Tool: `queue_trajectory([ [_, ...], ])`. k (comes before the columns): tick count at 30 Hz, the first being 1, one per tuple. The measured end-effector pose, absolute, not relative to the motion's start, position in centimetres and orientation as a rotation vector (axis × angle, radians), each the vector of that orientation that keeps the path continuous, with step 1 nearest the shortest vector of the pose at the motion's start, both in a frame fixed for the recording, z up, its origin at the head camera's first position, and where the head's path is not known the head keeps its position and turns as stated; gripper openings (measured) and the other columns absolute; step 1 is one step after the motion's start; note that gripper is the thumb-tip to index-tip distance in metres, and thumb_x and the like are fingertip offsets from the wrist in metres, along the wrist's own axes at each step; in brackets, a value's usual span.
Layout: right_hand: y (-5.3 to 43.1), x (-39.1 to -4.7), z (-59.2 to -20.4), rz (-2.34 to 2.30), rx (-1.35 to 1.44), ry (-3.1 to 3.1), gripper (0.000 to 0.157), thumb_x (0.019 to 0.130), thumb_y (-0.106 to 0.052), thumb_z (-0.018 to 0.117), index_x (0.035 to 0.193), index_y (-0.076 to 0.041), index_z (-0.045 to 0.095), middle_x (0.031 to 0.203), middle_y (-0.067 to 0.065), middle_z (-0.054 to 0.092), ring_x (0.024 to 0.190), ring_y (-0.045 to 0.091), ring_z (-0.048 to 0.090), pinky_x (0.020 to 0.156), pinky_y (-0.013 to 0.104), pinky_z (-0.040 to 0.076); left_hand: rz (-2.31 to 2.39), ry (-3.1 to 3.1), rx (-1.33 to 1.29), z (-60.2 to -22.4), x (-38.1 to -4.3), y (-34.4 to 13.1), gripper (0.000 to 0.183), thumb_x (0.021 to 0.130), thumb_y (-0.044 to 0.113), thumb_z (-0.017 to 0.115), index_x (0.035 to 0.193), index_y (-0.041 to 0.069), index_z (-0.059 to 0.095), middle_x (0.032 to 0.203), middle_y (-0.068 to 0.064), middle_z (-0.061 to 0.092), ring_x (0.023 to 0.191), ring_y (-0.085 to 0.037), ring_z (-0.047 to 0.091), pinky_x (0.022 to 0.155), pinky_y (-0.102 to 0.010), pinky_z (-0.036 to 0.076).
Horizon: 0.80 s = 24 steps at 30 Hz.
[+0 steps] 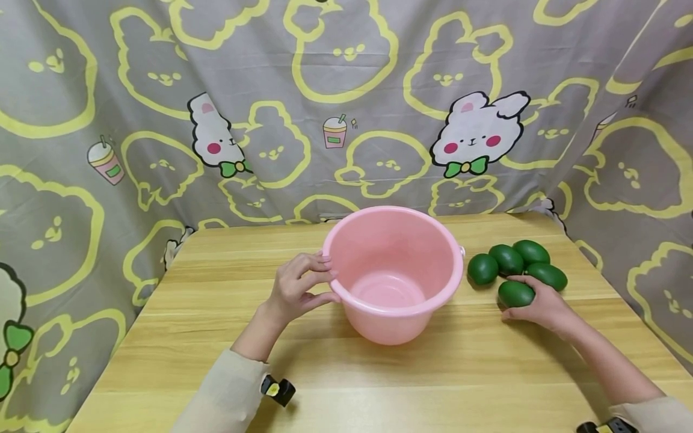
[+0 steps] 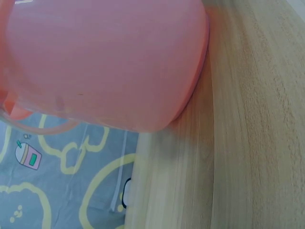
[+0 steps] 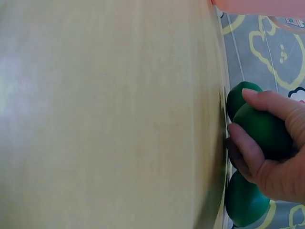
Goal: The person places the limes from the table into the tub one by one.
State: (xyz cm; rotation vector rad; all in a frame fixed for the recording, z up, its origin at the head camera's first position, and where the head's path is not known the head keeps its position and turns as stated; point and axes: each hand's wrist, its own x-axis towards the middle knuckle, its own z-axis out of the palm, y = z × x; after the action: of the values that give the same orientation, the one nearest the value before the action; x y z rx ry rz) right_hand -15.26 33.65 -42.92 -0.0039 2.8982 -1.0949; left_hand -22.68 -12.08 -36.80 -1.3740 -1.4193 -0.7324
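A pink plastic bucket point(image 1: 397, 322) stands upright on the wooden table, its inside bare to view. At its left rim my left hand point(image 1: 296, 285) pinches the edge between fingers and thumb. The left wrist view shows the bucket's side point(image 2: 109, 62) up close, without the hand. To the right of the bucket, my right hand point(image 1: 547, 307) grips a smooth dark green oval fruit point(image 1: 515, 294), thumb on the near side and fingers on the far side. In the right wrist view this fruit point(image 3: 263, 131) sits between thumb and fingers, with other green fruits point(image 3: 245, 200) close behind it.
Several more green fruits point(image 1: 506, 260) lie clustered on the table point(image 1: 433, 391) just beyond the right hand. A bucket handle joint point(image 1: 462, 252) sticks out on the right of the rim. Grey patterned curtains point(image 1: 373, 162) close off the back and sides.
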Motion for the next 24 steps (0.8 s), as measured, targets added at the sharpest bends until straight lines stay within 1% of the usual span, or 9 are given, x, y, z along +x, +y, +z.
queue_trajectory([
  [4, 33.59, -15.15, -43.03, -1.090, -0.025, 2.892, 0.083, 0.070, -0.027, 0.084, 0.135, 0.004, 0.042, 0.121, 0.036, 0.048, 0.100, 0.042, 0.052, 0.076, 0.038, 0.048, -0.732, -1.419, -1.375, -36.83, -22.66, -12.11, 0.038, 0.085, 0.039, 0.068, 0.084, 0.001, 0.070, 0.082, -0.014, 0.064, 0.075, -0.028, 0.065, 0.078, -0.042, 0.062],
  [9, 33.65, -15.07, -43.02, -1.135, -0.057, 2.867, 0.077, 0.073, -0.023, 0.082, 0.135, 0.004, 0.043, 0.124, 0.034, 0.048, 0.098, 0.033, 0.052, 0.074, 0.031, 0.046, -0.724, -1.419, -1.380, -36.79, -22.67, -12.09, 0.038, 0.085, 0.039, 0.068, 0.084, 0.001, 0.070, 0.082, -0.014, 0.064, 0.075, -0.027, 0.066, 0.078, -0.041, 0.062],
  [12, 33.76, -15.04, -42.96, -1.181, -0.060, 2.850, 0.076, 0.075, -0.021, 0.080, 0.136, 0.003, 0.042, 0.128, 0.032, 0.046, 0.099, 0.030, 0.050, 0.075, 0.029, 0.045, -0.712, -1.423, -1.382, -36.72, -22.69, -12.12, 0.038, 0.086, 0.039, 0.067, 0.084, 0.002, 0.070, 0.082, -0.014, 0.064, 0.075, -0.027, 0.066, 0.078, -0.040, 0.062],
  [16, 33.89, -15.06, -42.84, -1.209, -0.071, 2.842, 0.075, 0.077, -0.020, 0.079, 0.138, 0.001, 0.041, 0.131, 0.031, 0.043, 0.101, 0.030, 0.049, 0.076, 0.031, 0.046, -0.702, -1.426, -1.382, -36.65, -22.71, -12.18, 0.038, 0.086, 0.040, 0.066, 0.084, 0.002, 0.070, 0.082, -0.014, 0.064, 0.075, -0.026, 0.066, 0.078, -0.040, 0.062],
  [24, 33.96, -15.05, -42.57, -1.236, -0.048, 2.807, 0.074, 0.078, -0.020, 0.077, 0.138, 0.002, 0.040, 0.129, 0.032, 0.043, 0.097, 0.027, 0.050, 0.073, 0.028, 0.047, -0.709, -1.419, -1.384, -36.64, -22.72, -12.16, 0.038, 0.086, 0.039, 0.067, 0.084, 0.002, 0.070, 0.082, -0.014, 0.064, 0.075, -0.027, 0.066, 0.077, -0.040, 0.062],
])
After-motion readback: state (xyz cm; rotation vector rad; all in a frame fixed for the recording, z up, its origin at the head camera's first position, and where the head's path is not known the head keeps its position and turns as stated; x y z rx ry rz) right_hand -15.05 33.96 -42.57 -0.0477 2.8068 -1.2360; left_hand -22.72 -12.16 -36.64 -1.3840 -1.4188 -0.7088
